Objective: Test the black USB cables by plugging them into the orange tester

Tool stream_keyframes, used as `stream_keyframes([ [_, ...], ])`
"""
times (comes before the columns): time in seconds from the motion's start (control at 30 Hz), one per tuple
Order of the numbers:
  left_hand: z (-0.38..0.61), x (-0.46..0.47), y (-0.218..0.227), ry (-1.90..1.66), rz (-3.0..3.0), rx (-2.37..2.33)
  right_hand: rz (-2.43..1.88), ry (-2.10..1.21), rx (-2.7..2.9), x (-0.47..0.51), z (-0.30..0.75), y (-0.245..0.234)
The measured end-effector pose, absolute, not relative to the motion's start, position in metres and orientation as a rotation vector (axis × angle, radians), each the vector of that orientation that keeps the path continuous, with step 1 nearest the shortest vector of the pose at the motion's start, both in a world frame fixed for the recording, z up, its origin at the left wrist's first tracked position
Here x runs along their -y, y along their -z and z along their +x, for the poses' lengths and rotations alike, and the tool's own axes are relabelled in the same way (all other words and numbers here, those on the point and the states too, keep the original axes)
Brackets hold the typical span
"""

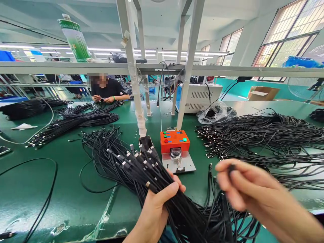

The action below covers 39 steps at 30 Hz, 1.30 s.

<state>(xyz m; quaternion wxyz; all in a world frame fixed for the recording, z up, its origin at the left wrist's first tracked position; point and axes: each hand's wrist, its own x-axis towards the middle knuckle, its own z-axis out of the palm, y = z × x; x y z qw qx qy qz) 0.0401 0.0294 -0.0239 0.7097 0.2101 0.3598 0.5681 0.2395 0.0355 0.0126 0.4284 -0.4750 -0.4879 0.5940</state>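
A thick bundle of black USB cables [141,168] lies in my left hand [162,199], whose thumb and fingers wrap round it. Many metal-tipped plugs poke up at the bundle's top end, and its lower part hangs toward the table's front edge. To the right, my right hand [250,189] is blurred by motion and pinches a small black cable plug [231,167] between thumb and fingers. Just beyond the bundle stands an orange test box [175,141] with green and red buttons, and a gauge fixture [176,155] on a metal plate in front.
More black cables [253,135] are heaped at the right, and another pile [83,118] lies at the left. A metal frame post [138,101] rises behind the bundle. Across the green table [83,206], a co-worker [108,88] handles cables. A white machine [199,98] stands behind.
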Motion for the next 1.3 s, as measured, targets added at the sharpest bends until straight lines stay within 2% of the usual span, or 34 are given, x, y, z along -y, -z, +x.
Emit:
stream_keyframes([
  [0.13, 0.028, -0.013, 0.037, -1.328, 0.455, -0.794, -1.065, -1.854, 1.0, -0.067, 0.217, 0.03],
  [0.2, 0.024, -0.01, 0.041, -1.342, 0.425, -0.786, -1.069, -1.911, 0.921, -0.081, 0.218, 0.036],
  [0.27, 0.022, -0.01, 0.043, -1.352, 0.384, -0.777, -1.044, -1.776, 0.847, -0.092, 0.232, 0.019],
  [0.4, 0.022, -0.016, 0.043, -1.392, 0.336, -0.78, -0.938, -1.191, 0.819, -0.101, 0.26, -0.031],
  [0.43, 0.023, -0.018, 0.043, -1.391, 0.351, -0.767, -0.968, -1.189, 0.912, -0.102, 0.259, -0.032],
  [0.5, 0.024, -0.021, 0.045, -1.383, 0.408, -0.71, -1.103, -1.375, 1.159, -0.104, 0.245, -0.013],
  [0.57, 0.024, -0.025, 0.048, -1.384, 0.442, -0.652, -1.248, -1.566, 1.329, -0.106, 0.227, 0.027],
  [0.67, 0.023, -0.032, 0.049, -1.387, 0.418, -0.638, -1.446, -1.682, 1.347, -0.108, 0.209, 0.087],
  [0.73, 0.023, -0.035, 0.048, -1.38, 0.405, -0.655, -1.481, -1.718, 1.322, -0.109, 0.206, 0.107],
  [1.13, 0.019, -0.027, 0.05, -1.352, 0.374, -0.688, -1.529, -1.577, 1.174, -0.111, 0.189, 0.118],
  [1.3, 0.017, -0.027, 0.052, -1.337, 0.39, -0.651, -1.51, -1.62, 1.064, -0.104, 0.186, 0.116],
])
